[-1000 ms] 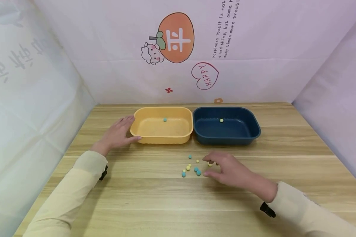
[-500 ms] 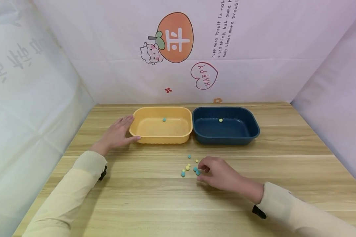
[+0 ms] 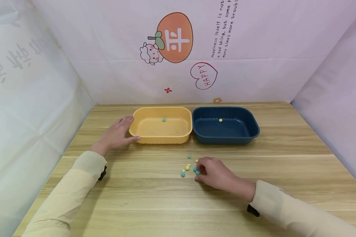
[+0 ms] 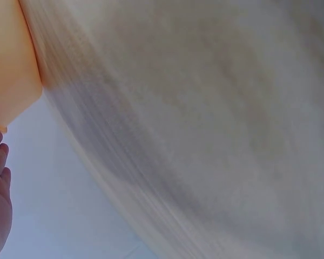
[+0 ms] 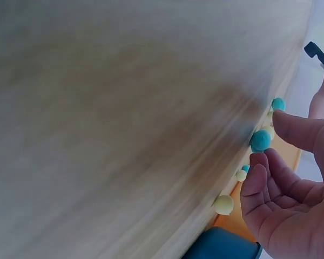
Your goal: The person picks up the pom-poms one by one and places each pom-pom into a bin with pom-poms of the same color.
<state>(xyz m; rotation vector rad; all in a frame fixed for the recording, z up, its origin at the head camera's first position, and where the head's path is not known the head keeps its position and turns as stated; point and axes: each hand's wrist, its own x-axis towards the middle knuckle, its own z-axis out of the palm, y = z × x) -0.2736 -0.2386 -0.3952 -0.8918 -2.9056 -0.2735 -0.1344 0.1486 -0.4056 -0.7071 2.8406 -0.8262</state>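
Observation:
In the head view, several small blue and yellow balls lie loose on the table. My right hand (image 3: 215, 172) reaches over them, fingers bent and thumb apart. Between its thumb and fingertips sit a blue ball (image 3: 197, 172) and another just behind it; in the right wrist view a blue ball (image 5: 260, 141) shows in that gap, fingertips right beside it. A yellow ball (image 5: 223, 205) lies beyond the bent fingers, hidden by the hand in the head view. My left hand (image 3: 115, 133) rests against the left end of the yellow-orange tub (image 3: 161, 140), thumb at its front rim.
A dark blue tub (image 3: 226, 141) stands against the right side of the yellow-orange one. One blue ball (image 3: 164, 119) is in the yellow-orange tub, one yellow ball (image 3: 220, 120) in the blue. Printed cloth walls (image 3: 121, 79) enclose the table's back and sides.
My right hand has moved left, its thumb and fingers coming down around the blue balls and covering the rightmost yellow ball. The left hand and both tubs have stayed in place.

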